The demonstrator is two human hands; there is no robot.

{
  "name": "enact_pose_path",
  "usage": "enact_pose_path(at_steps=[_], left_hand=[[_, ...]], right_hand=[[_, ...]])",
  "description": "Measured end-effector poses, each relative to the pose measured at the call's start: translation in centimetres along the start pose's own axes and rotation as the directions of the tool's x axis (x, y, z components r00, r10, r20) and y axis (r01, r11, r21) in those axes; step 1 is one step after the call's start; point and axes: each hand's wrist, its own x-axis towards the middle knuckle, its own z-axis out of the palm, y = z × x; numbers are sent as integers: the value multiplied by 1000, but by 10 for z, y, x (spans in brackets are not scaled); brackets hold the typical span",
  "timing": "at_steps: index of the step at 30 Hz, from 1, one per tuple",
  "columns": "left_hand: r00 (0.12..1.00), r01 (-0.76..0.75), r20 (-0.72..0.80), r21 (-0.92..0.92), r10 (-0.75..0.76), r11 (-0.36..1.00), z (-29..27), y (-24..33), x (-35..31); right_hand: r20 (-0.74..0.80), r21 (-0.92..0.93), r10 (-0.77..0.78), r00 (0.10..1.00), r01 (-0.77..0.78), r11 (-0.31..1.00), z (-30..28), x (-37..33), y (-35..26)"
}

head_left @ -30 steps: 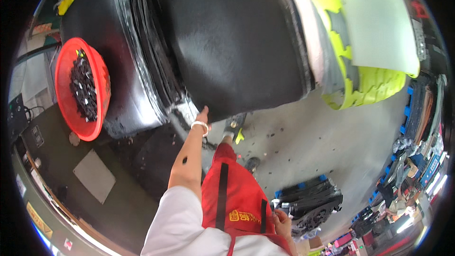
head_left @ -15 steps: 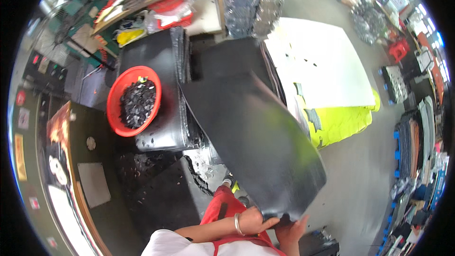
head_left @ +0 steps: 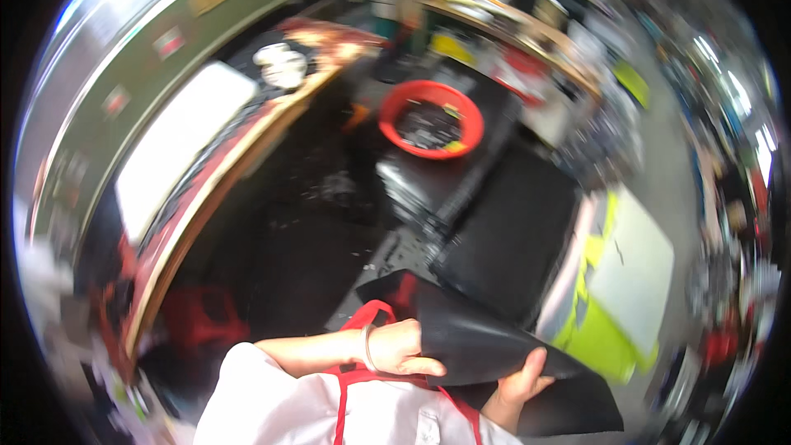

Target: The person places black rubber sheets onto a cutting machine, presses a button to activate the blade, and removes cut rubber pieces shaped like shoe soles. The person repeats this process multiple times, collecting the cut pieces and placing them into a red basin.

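A large, limp black sheet (head_left: 478,338), smooth and slightly glossy, is curled in front of my body. My left hand (head_left: 402,348), with a bangle at the wrist, grips its near left edge. Farther right, my right hand (head_left: 521,379) pinches the sheet, thumb on top, with some fingers hidden. Part of the sheet hangs down beyond the right hand. Past it lies a stack of black sheets (head_left: 515,227). A red basin (head_left: 390,133) of dark scraps with a few yellow bits rests on a black-covered pile (head_left: 428,180) farther off.
To the right stands a stack with bright yellow-green sides (head_left: 606,338) and a pale top (head_left: 634,272). A long wooden-edged workbench (head_left: 239,173) runs along the left, a white board (head_left: 185,144) on it. A wooden shelf (head_left: 527,25) and a plastic-wrapped bundle (head_left: 606,144) are at the back.
My view has swung left, bringing the workbench in. The black sheet, stretched out over the stack before, is now drawn close and curled, with my hands farther apart on it.
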Motion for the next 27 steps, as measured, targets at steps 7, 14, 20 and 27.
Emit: enact_pose_path(at_steps=[7,14,20,27], left_hand=[[600,647,-800,470,-20,600,-80,41,-165],[383,620,-919,181,-93,763,-141,37,-273],[316,450,-896,-149,-313,880,-199,56,-391],[-689,12,-659,-427,-303,904,-192,38,-452]], right_hand=[[-44,-139,223,974,-227,964,123,16,6],[509,79,192,839,-268,960,348,8,58],[926,287,-75,370,-562,776,620,-35,38],[973,116,-58,-222,254,960,749,-107,181]])
